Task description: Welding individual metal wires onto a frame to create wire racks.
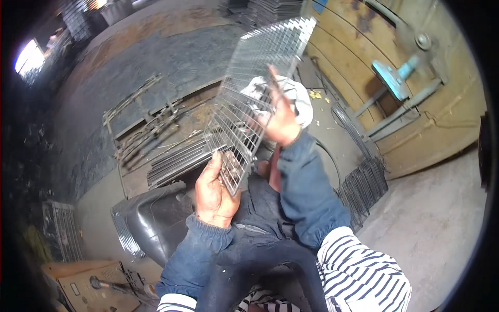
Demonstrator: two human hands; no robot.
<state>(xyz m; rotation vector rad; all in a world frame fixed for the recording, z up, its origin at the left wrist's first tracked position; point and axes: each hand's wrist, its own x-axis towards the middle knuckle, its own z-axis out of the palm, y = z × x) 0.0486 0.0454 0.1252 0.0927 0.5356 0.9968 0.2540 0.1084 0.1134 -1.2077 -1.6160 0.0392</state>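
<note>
A long, bent wire mesh rack slants from my lap up and away to the right. My left hand is closed round its near end, thumb on the outer wire. Beside the rack's right edge is my right hand, its fingers stretched upward and somewhat blurred. Whether those fingers touch the wires is hard to tell. Behind the right hand lies a white cloth with dark stripes. Both forearms wear dark blue sleeve covers over striped sleeves.
A metal frame jig and a bundle of rods lie ahead. Black wire racks stand at right, near a yellow-brown metal panel with a turquoise part. A black padded seat is at left, a control box below.
</note>
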